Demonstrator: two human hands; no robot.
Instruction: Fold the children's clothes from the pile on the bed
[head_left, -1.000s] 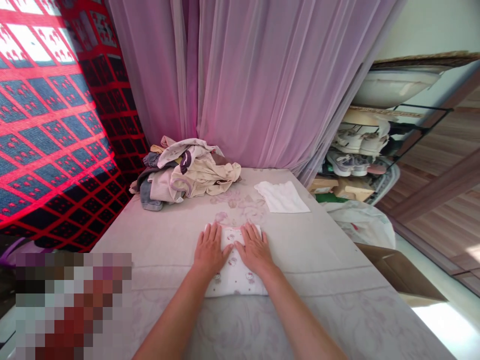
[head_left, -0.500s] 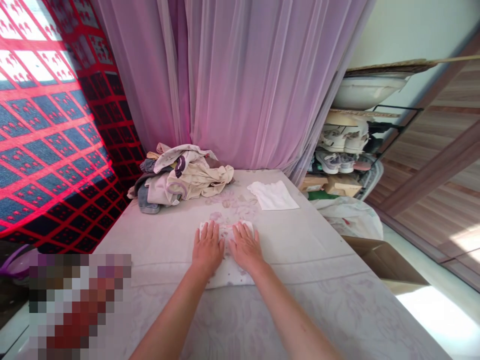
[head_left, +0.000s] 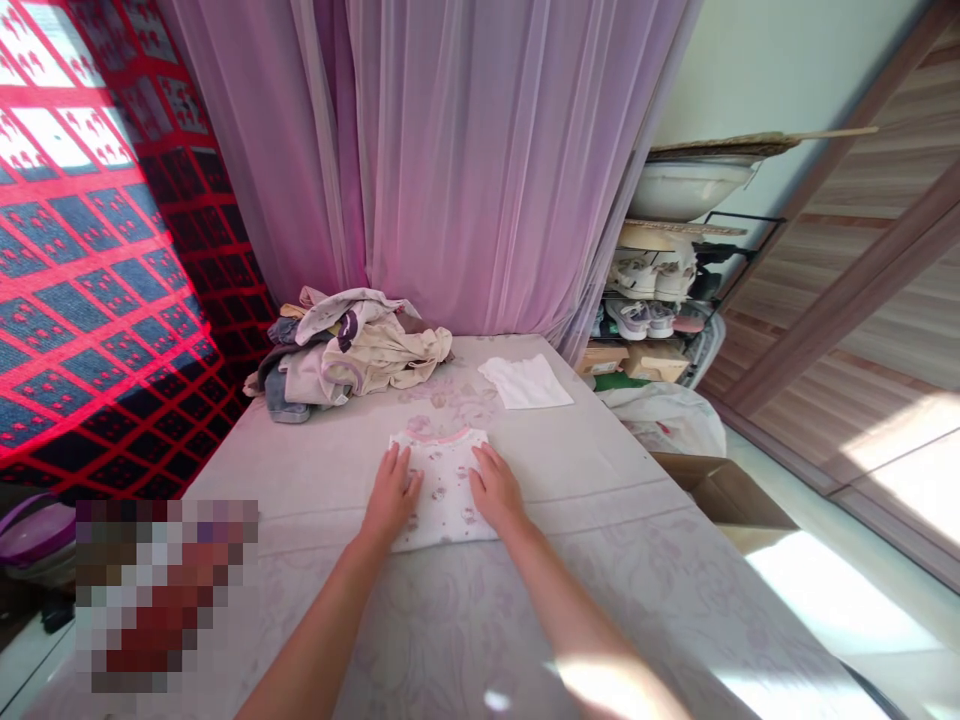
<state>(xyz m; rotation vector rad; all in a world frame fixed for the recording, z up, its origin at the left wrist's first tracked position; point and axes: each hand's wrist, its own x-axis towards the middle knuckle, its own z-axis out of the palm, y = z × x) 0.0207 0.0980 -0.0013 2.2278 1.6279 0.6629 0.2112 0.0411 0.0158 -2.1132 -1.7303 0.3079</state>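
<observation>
A small white shirt (head_left: 441, 495) with a pink neckline and a scattered print lies folded into a neat rectangle on the bed (head_left: 315, 600). On its left edge rests my left hand (head_left: 391, 492), fingers extended and slightly apart. My right hand (head_left: 496, 488) lies on the right edge, its fingers also stretched out. Neither hand grips the cloth. Beyond them, to the right, is a folded white garment (head_left: 526, 382). At the far left of the bed sits a heap of crumpled clothes (head_left: 352, 355) in beige, grey and pink.
A purple curtain (head_left: 450, 180) hangs behind the bed. To the right stands a shoe rack (head_left: 652, 285) with a white basin (head_left: 690, 188) on top. An open cardboard box (head_left: 720, 490) is beside the bed's right edge. Part of the lower left is pixelated.
My hands have moved apart, from the middle of the shirt to its side edges, uncovering its print and neckline. The view has shifted slightly.
</observation>
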